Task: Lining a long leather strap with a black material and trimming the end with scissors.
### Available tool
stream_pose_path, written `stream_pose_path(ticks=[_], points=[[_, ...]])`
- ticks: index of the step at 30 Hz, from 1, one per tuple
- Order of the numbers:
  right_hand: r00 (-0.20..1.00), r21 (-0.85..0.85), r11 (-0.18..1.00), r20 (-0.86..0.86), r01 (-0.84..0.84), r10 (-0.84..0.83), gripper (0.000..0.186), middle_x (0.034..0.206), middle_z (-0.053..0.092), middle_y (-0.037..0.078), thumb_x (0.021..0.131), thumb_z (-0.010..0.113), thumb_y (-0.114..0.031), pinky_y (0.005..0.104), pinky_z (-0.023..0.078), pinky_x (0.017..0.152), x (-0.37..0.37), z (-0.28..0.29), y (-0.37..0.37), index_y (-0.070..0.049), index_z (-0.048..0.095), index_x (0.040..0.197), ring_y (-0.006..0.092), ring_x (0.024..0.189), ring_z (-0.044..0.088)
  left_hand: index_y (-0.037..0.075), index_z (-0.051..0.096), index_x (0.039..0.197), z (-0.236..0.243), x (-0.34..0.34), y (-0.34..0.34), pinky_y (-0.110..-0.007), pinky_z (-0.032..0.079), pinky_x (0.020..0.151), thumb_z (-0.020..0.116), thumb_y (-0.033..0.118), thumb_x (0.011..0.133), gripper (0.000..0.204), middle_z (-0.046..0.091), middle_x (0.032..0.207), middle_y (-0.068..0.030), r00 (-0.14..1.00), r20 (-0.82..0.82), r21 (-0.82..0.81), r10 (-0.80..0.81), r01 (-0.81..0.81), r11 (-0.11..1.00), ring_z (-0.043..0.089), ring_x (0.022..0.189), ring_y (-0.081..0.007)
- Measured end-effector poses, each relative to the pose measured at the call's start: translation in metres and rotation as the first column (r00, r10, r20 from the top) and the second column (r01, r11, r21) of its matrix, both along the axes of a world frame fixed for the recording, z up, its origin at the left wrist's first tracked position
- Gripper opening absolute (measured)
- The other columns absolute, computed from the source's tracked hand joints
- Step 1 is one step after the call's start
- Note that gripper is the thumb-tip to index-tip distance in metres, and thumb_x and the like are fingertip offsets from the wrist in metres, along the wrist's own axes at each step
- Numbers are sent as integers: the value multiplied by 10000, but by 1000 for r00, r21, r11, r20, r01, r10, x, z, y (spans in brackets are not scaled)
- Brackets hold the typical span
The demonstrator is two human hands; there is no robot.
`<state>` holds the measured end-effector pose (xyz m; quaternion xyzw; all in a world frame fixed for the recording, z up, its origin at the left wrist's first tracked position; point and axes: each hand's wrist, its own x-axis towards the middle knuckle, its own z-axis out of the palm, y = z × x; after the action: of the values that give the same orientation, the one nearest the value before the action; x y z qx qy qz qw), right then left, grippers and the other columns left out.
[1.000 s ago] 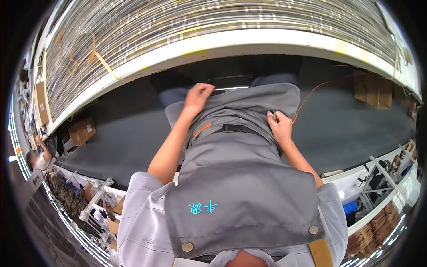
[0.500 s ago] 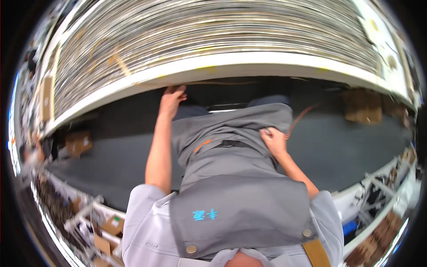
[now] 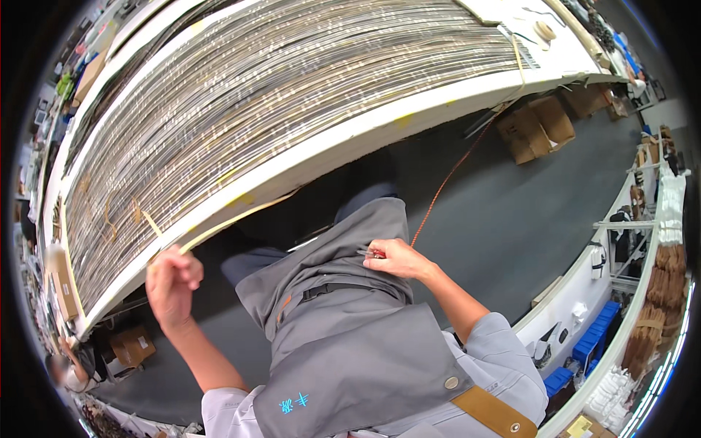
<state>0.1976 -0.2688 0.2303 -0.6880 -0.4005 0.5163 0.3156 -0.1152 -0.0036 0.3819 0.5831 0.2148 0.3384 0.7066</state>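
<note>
My left hand [image 3: 174,281], fingers curled, grips a pale tan strip [image 3: 241,217] by the white edge of the table [image 3: 312,164], on which long rows of thin, layered striped material [image 3: 292,66] lie. My right hand [image 3: 391,257] is closed on a small metal tool [image 3: 372,254] at the lap of my grey apron [image 3: 336,343]; the tool's shape is mostly hidden. A thin orange cord [image 3: 445,182] runs from beside this hand up to the table edge.
Cardboard boxes sit under the table at right [image 3: 533,131] and at lower left [image 3: 131,347]. Shelving [image 3: 624,226] with blue bins [image 3: 595,332] and brown bundles stands at right. Another person [image 3: 77,372] is at the far left. A tape roll [image 3: 544,31] lies on the table's upper right.
The view has swung, tilting the table. My left hand has moved from my lap out to the left with the strip. My right hand stays at the apron with the tool.
</note>
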Motion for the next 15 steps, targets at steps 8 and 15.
stream_pose_path(ticks=[8,15], points=[[990,188,972,36,-141,137,289,881,650,222,909,616,-234,451,471,762,-28,-29,72,29,588,1027,371,840,627,89,614,807,90,-45,-26,-268,459,496,532,328,1032,339,548,572,6,930,329,313,-167,60,948,534,411,-121],[983,470,875,69,118,-169,371,901,666,145,921,647,-138,357,521,742,-27,-11,109,16,558,1245,225,825,661,114,670,636,122,-116,-27,-213,449,426,714,108,848,217,594,474,27,761,594,301,-260,89,949,491,345,-81]])
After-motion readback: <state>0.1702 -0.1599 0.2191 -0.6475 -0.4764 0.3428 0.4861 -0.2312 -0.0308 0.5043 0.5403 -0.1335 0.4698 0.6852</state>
